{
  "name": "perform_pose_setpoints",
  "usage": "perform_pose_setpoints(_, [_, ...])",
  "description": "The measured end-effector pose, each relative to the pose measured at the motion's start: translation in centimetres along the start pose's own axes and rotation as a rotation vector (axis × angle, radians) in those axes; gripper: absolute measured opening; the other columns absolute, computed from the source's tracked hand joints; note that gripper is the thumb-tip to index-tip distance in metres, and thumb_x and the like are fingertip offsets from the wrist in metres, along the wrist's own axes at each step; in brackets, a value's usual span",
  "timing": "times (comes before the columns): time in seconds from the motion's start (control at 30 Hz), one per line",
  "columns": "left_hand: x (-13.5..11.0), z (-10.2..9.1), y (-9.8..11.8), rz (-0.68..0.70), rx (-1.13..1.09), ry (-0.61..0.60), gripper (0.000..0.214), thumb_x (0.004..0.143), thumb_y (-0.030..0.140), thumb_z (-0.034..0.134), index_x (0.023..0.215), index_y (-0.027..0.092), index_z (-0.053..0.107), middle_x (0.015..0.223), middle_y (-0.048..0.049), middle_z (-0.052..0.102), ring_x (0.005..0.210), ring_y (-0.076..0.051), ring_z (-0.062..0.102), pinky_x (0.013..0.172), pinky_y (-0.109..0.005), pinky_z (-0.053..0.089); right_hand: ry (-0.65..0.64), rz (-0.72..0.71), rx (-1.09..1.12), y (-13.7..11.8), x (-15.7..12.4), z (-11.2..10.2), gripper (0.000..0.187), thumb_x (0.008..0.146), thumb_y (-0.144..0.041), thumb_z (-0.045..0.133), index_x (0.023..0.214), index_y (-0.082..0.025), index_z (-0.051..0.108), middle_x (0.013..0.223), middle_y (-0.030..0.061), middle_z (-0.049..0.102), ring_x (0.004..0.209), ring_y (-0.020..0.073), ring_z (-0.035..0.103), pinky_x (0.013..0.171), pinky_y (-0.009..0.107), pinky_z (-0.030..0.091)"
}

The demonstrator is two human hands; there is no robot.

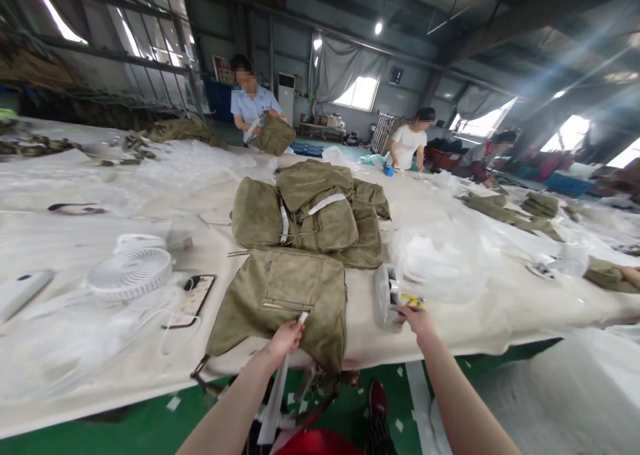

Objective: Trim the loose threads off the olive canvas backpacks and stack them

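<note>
An olive-green canvas backpack (280,301) lies flat at the table's near edge. My left hand (285,338) rests on its lower part, fingers pinched on a white strap (277,388) that hangs down past the edge. My right hand (417,318) reaches to a white tape dispenser (386,296) just right of the bag, fingers closed at its front end by a yellow bit. Behind the near bag is a pile of several more olive backpacks (315,211).
The white-covered table (75,368) carries a small white fan (131,271), a phone (193,298), clear plastic bags (440,261) and more olive bags (505,211) far right. Three other people stand at the far side. Green floor lies below.
</note>
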State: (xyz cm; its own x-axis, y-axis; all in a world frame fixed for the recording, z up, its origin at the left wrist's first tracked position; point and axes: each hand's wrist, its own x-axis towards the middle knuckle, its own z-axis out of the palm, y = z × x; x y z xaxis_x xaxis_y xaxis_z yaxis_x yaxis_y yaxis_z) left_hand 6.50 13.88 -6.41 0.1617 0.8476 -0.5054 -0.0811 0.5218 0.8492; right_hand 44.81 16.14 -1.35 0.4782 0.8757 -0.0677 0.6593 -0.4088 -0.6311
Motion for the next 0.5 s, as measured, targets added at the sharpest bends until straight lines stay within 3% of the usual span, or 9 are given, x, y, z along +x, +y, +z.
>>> perform_pose_setpoints(0.13, [0.0, -0.1, -0.1, 0.002, -0.018, -0.001, 0.054, 0.057, 0.070, 0.057, 0.072, 0.020, 0.042, 0.047, 0.0130, 0.030, 0.034, -0.002, 0.021, 0.040, -0.021, 0.011, 0.025, 0.000, 0.150, -0.2, -2.6, -1.1, 0.039, 0.068, -0.050, 0.055, 0.077, -0.017, 0.073, 0.075, 0.0078, 0.071, 0.078, 0.0239, 0.064, 0.065, 0.029, 0.045])
perform_pose_setpoints(0.2, [0.0, -0.1, -0.1, 0.003, -0.020, -0.004, 0.056, 0.055, 0.071, 0.057, 0.072, 0.020, 0.043, 0.047, 0.0130, 0.030, 0.034, -0.002, 0.021, 0.040, -0.021, 0.011, 0.015, 0.006, 0.173, 0.1, -4.3, -1.2, 0.039, 0.067, -0.051, 0.054, 0.078, -0.018, 0.071, 0.070, 0.0067, 0.069, 0.069, 0.0215, 0.062, 0.060, 0.028, 0.045])
perform_pose_setpoints(0.3, [-0.1, -0.3, 0.0, 0.016, -0.013, -0.025, 0.059, 0.052, 0.072, 0.059, 0.073, 0.018, 0.046, 0.047, 0.0130, 0.030, 0.034, -0.002, 0.022, 0.039, -0.021, 0.012, -0.073, 0.130, 0.309, 1.0, -6.2, -0.3, 0.037, 0.067, -0.051, 0.054, 0.076, -0.017, 0.067, 0.060, 0.0041, 0.063, 0.048, 0.0149, 0.054, 0.045, 0.026, 0.040])
perform_pose_setpoints(0.4, [-0.1, -0.4, 0.0, 0.015, 0.013, -0.063, 0.062, 0.051, 0.073, 0.060, 0.074, 0.017, 0.050, 0.046, 0.0128, 0.031, 0.034, -0.003, 0.026, 0.039, -0.021, 0.015, -0.108, 0.214, 0.510, 1.7, -6.5, 1.2, 0.034, 0.066, -0.049, 0.056, 0.073, -0.016, 0.062, 0.054, 0.0009, 0.057, 0.039, 0.0106, 0.045, 0.038, 0.024, 0.035])
perform_pose_setpoints(0.5, [0.1, -0.4, -0.2, 0.019, 0.043, -0.072, 0.062, 0.050, 0.076, 0.058, 0.070, 0.017, 0.048, 0.045, 0.0123, 0.032, 0.033, -0.004, 0.027, 0.038, -0.021, 0.015, -0.106, 0.237, 0.551, 2.4, -5.8, 2.0, 0.029, 0.066, -0.046, 0.056, 0.068, -0.017, 0.059, 0.050, -0.0012, 0.052, 0.037, 0.0094, 0.043, 0.036, 0.023, 0.033])
